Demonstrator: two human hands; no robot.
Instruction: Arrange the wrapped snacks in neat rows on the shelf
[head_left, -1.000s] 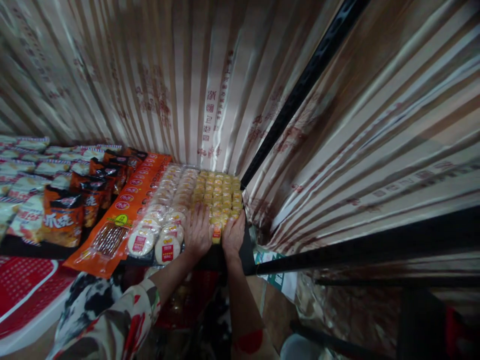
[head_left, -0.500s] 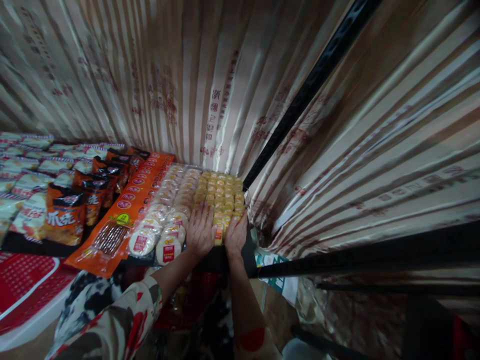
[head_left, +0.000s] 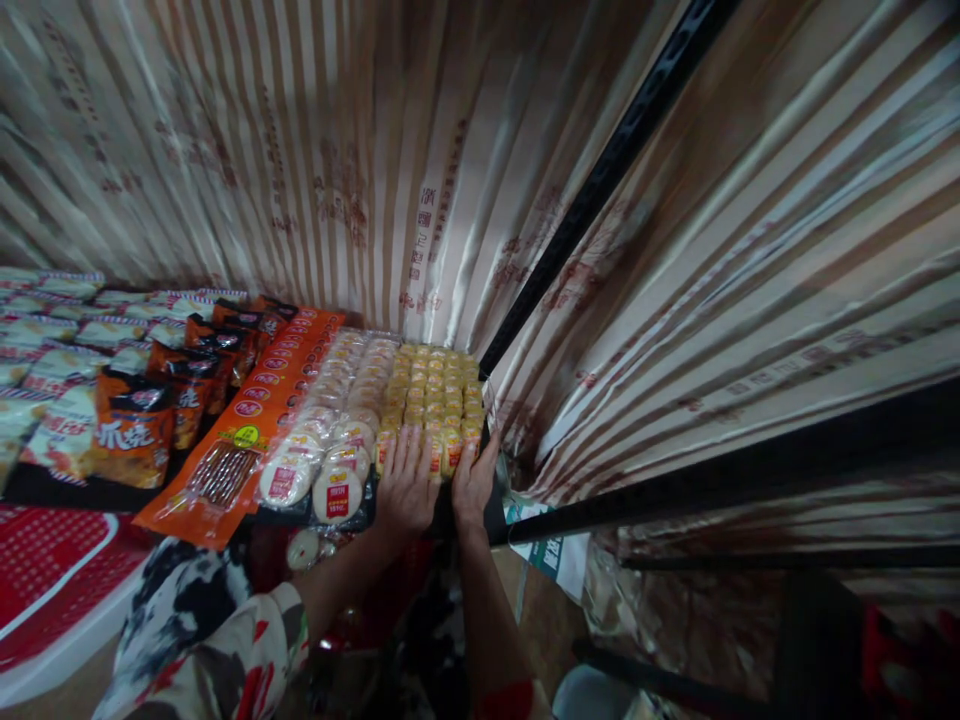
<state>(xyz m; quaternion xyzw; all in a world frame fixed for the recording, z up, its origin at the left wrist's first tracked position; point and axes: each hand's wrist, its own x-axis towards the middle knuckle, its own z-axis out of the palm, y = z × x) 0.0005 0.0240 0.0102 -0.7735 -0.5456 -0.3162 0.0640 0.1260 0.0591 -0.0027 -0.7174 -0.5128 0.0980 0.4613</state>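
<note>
Rows of small yellow-wrapped snacks [head_left: 435, 385] stand packed together at the right end of a black shelf [head_left: 491, 515]. My left hand [head_left: 409, 485] lies against their front with its fingers stretched out flat and touching the wrappers. Along the front right corner rests my right hand [head_left: 474, 485], its fingers extended and nothing visibly gripped. Clear packs of round white rice crackers [head_left: 337, 495] sit just left of my left hand. The undersides of both palms are hidden.
Orange packs of brown sticks [head_left: 221, 475], black-and-orange snack bags [head_left: 135, 430] and white bags [head_left: 64, 410] line the shelf leftward. A black post [head_left: 570, 240] rises at the right corner before a pleated curtain [head_left: 420, 150]. A red basket [head_left: 52, 570] stands below left.
Both hands have drawn slightly back toward me along the yellow snacks. More of the front row shows above my left fingers. The other packs stay in place.
</note>
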